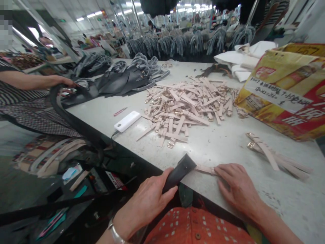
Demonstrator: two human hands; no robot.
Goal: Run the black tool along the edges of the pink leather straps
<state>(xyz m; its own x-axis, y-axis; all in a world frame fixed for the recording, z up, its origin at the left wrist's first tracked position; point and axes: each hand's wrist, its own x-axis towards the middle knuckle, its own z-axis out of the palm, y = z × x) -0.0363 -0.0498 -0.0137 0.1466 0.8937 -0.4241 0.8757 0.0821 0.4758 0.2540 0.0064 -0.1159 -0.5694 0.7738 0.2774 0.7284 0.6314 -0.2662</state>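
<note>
My left hand is wrapped round a black bar-shaped tool with a flat, square end, held at the table's front edge. The tool's end meets a pale pink buckle strap lying on the white table. My right hand rests on the table with its fingertips closed on the strap's other end, covering part of it. Beyond both hands is a heap of similar pale pink straps with gold-coloured buckles. A smaller bunch of straps lies to the right of my right hand.
A yellow and red bag stands at the right. A white power bank with a cable and a small red cutter lie left of the heap. Black straps are piled at the back left, where a co-worker's hand handles black material.
</note>
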